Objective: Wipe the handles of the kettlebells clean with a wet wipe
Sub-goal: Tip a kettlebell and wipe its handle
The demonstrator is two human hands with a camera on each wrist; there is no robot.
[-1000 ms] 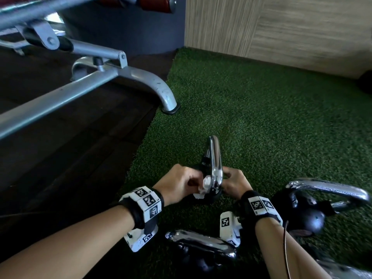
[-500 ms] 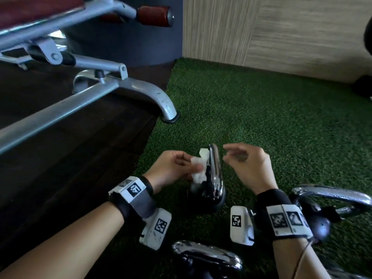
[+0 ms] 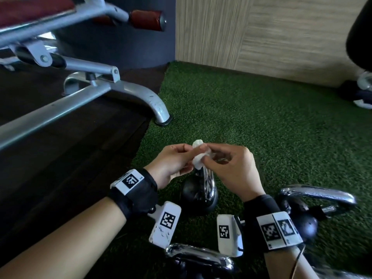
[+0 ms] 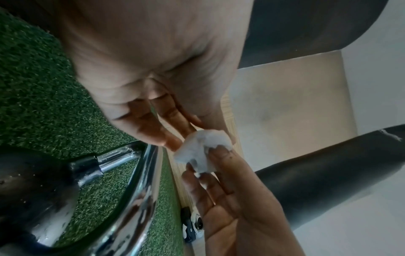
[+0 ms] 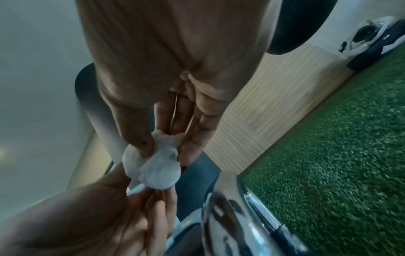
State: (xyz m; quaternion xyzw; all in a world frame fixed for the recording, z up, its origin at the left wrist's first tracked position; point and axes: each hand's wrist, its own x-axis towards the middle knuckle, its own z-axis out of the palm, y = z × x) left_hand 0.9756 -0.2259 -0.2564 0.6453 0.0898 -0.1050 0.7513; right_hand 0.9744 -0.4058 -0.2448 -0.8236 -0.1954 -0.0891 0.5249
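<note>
Both hands hold a crumpled white wet wipe (image 3: 199, 158) above the middle kettlebell (image 3: 192, 195), clear of its upright chrome handle (image 3: 208, 184). My left hand (image 3: 190, 152) pinches the wipe from the left; my right hand (image 3: 207, 157) pinches it from the right. In the left wrist view, the wipe (image 4: 203, 150) sits between the fingertips beside the handle (image 4: 140, 190). In the right wrist view, my right thumb and fingers pinch the wipe (image 5: 157, 166) over the handle (image 5: 230, 216). A second kettlebell (image 3: 306, 226) stands at the right, and the handle of a third (image 3: 199, 256) shows near me.
Green turf (image 3: 261, 117) covers the floor ahead and to the right. At the left a silver bench frame (image 3: 80, 97) stands on dark flooring, its foot (image 3: 162, 115) at the turf's edge. A wood-panel wall (image 3: 281, 37) closes the back. A black-and-white object (image 3: 362, 93) lies far right.
My left hand has lifted the wipe off the handle's side to above its top. My right hand left the kettlebell's base, rose and took hold of the wipe too.
</note>
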